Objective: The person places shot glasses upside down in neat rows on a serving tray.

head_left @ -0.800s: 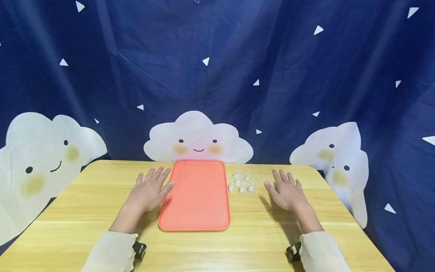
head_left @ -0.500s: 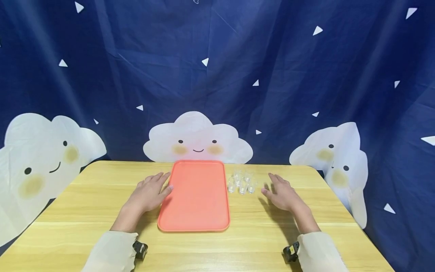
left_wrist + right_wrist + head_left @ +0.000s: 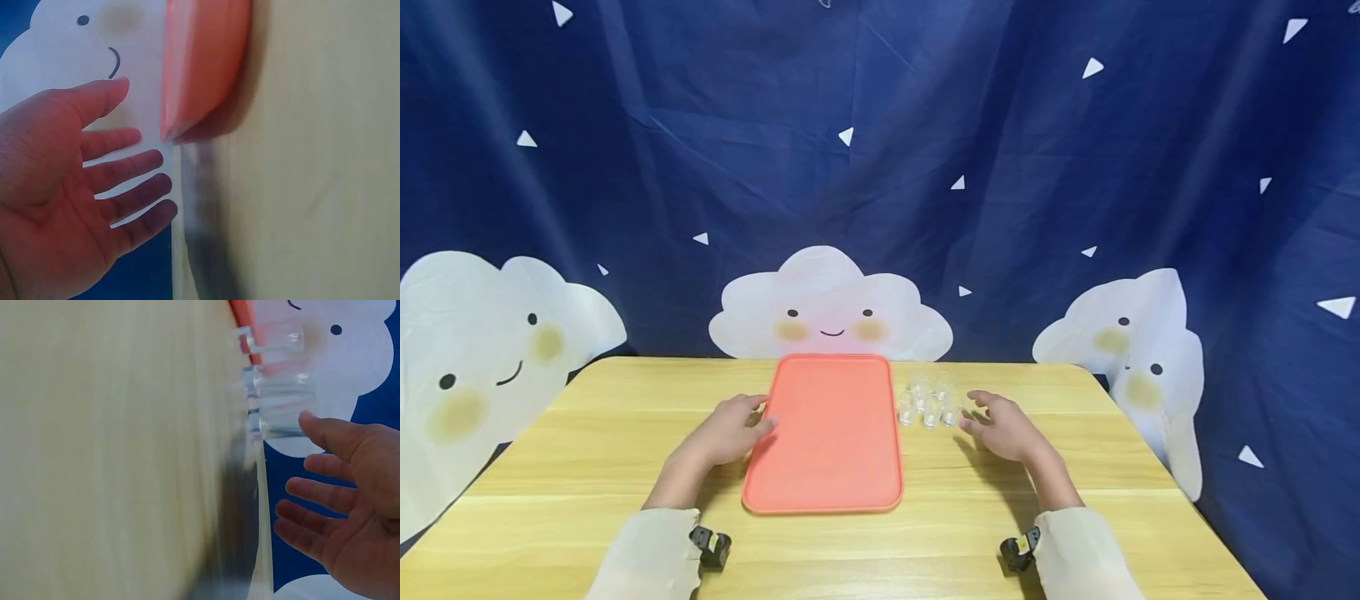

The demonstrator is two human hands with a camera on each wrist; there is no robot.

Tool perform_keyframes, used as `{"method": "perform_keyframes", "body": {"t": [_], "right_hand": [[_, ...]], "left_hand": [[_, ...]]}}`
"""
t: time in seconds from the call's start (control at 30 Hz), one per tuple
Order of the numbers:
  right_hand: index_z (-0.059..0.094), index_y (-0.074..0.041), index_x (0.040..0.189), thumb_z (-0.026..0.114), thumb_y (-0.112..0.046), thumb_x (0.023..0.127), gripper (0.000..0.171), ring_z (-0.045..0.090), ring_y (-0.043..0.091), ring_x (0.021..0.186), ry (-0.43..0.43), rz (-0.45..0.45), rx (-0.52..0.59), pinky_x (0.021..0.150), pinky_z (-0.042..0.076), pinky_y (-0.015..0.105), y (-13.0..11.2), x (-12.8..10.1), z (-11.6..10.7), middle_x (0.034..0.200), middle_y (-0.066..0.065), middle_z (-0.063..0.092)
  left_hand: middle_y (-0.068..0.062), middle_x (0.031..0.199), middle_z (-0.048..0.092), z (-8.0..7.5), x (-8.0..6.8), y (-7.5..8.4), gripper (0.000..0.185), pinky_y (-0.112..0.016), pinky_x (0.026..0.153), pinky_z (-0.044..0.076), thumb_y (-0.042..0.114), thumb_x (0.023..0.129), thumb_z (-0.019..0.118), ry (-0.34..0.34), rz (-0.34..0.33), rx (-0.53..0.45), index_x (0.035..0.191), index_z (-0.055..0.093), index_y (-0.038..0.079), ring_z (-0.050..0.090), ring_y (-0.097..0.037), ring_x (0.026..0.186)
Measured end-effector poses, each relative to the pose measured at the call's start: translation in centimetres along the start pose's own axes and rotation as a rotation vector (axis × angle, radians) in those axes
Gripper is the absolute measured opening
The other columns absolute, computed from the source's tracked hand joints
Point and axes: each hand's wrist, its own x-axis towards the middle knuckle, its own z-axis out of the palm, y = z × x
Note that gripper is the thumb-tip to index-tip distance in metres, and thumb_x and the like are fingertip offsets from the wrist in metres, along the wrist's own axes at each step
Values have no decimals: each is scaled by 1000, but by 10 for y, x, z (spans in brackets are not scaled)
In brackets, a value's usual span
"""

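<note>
A salmon-pink tray (image 3: 827, 450) lies bare in the middle of the wooden table (image 3: 580, 450). My left hand (image 3: 730, 432) hovers at the tray's left edge, fingers loosely bent and holding nothing. In the left wrist view the left hand (image 3: 94, 181) is spread, just clear of the tray (image 3: 200, 62). Several small clear glasses (image 3: 925, 402) stand in a cluster just right of the tray. My right hand (image 3: 1000, 427) sits right beside them, fingers relaxed and empty. The right wrist view shows the right hand (image 3: 340, 506) open, its thumb close to the nearest of the glasses (image 3: 278, 394).
A dark blue curtain with white cloud faces (image 3: 831, 308) hangs behind the table's far edge. Bare wood stretches left of the left hand and right of the right hand. Black wrist cameras (image 3: 709, 546) sit at both cuffs.
Both hands have lifted from lying flat and drawn inward, fingers now loosely bent. The right hand has moved left up to the glasses; the left hand is at the tray's edge.
</note>
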Motion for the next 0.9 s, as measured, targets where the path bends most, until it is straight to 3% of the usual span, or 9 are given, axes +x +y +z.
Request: {"method": "perform_keyframes", "body": {"t": [0.13,0.27,0.4,0.57,0.7,0.9], "right_hand": [[48,4,147,67,-19,99,56,60,45,121,16,30,52,100,51,57,-2,4,4,137,30,57],[47,6,147,68,-13,98,56,62,45,119,25,41,131,97,55,53,-5,7,8,137,31,57],[47,7,146,67,-7,97,55,61,46,121,25,50,221,95,57,51,-6,10,11,136,32,56],[50,8,143,66,-2,97,50,62,45,119,43,64,256,93,58,48,-6,14,16,132,31,58],[52,9,140,66,1,96,47,64,44,115,63,78,265,90,59,45,-4,16,21,128,29,62],[59,10,130,66,4,94,37,66,43,111,95,80,303,90,60,43,0,19,25,123,26,66]], "left_hand": [[-29,125,63,0,2,-2,60,-58,101,50,24,100,64,-19,-37,-105,142,48,-16,63,-44,115],[-22,117,64,0,3,-4,61,-49,90,56,22,100,65,-36,-77,-164,144,45,-14,69,-31,101],[-24,121,63,1,4,-5,58,-42,83,58,17,99,65,-34,-118,-192,145,45,-13,67,-27,98],[-28,127,60,5,2,-11,57,-36,73,60,4,94,64,-43,-168,-310,144,45,-14,69,-27,94],[-25,123,61,7,1,-17,54,-34,70,60,-1,91,64,-46,-201,-394,141,48,-15,67,-22,86],[-23,118,62,7,1,-23,49,-36,77,62,-3,93,64,-59,-208,-484,138,50,-17,67,-23,93]]}}
